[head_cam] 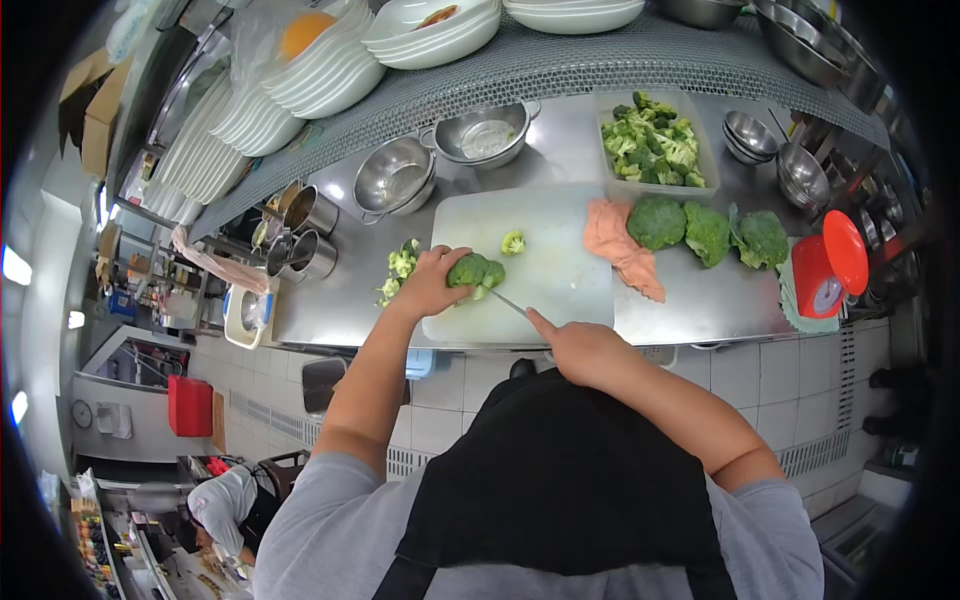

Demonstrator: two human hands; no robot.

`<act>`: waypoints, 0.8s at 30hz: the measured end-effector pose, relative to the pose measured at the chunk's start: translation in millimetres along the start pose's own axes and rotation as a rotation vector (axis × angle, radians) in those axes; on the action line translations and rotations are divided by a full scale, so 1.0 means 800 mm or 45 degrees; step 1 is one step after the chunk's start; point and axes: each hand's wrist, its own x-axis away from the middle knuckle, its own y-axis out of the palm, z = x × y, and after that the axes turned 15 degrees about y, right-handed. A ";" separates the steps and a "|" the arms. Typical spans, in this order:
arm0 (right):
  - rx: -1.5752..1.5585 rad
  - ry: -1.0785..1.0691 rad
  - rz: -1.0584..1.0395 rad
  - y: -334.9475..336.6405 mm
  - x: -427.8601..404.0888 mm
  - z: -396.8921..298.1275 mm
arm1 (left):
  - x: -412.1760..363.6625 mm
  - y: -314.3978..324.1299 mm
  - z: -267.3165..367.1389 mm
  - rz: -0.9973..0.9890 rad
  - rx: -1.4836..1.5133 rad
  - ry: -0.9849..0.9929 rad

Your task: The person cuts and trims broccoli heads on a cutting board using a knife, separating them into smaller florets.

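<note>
My left hand [436,281] grips a broccoli head [474,271] on the left part of a white cutting board [555,232]. My right hand [589,349] is closed around a knife [510,303], its index finger stretched along the blade's spine. The blade's tip meets the lower right side of the broccoli head; the handle is hidden in my fist. One small cut floret [514,243] lies apart on the board, beyond the head. Left of my hand, broccoli pieces [397,270] sit at the board's edge, partly covered by the hand.
Three whole broccoli heads [706,231] rest beside an orange cloth [621,244], right of the board. Behind them a plastic container [709,142] holds cut florets. A red kitchen scale [814,281] stands at the right edge. Steel colanders [395,176] are behind the board; stacked plates [326,75] fill the shelf.
</note>
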 end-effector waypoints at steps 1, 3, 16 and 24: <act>0.010 0.004 -0.005 0.004 -0.010 0.001 | -0.002 0.000 0.002 0.002 -0.001 0.009; 0.027 0.004 -0.008 0.002 -0.014 0.001 | 0.002 0.002 0.004 -0.003 0.021 0.011; 0.093 0.148 -0.029 -0.005 0.005 0.016 | 0.024 0.012 -0.044 0.221 0.167 -0.129; 0.048 0.223 0.049 0.019 -0.058 0.040 | 0.023 -0.007 -0.038 0.071 0.872 -0.392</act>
